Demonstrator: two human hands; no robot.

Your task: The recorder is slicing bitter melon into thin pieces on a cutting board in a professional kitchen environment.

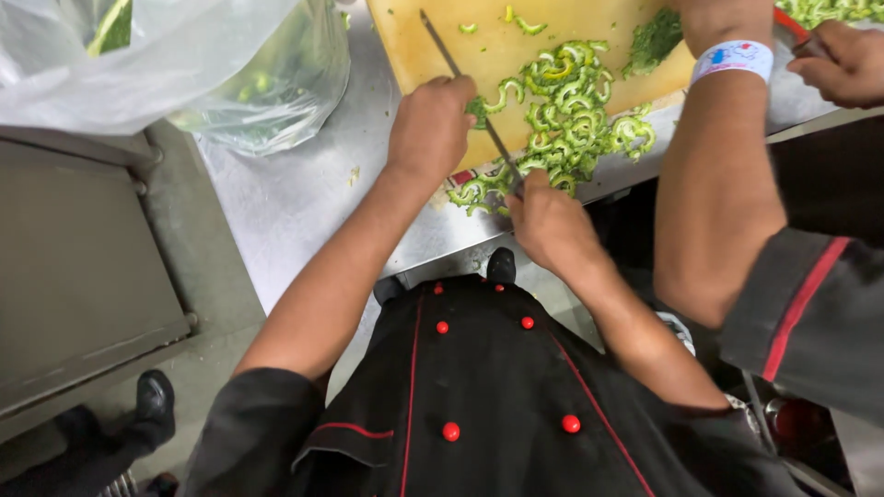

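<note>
My right hand is closed on the handle of a long thin knife, at the near edge of a yellow cutting board. The blade runs up and to the left across the board. My left hand is curled over a piece of green vegetable beside the blade. A heap of sliced curved green vegetable pieces lies to the right of the knife, and some spill over the board's near edge.
The board sits on a steel table. A clear plastic bag with greens lies at the far left. Chopped herbs sit at the board's right. A co-worker's forearm with a wristband and their other hand work close on my right.
</note>
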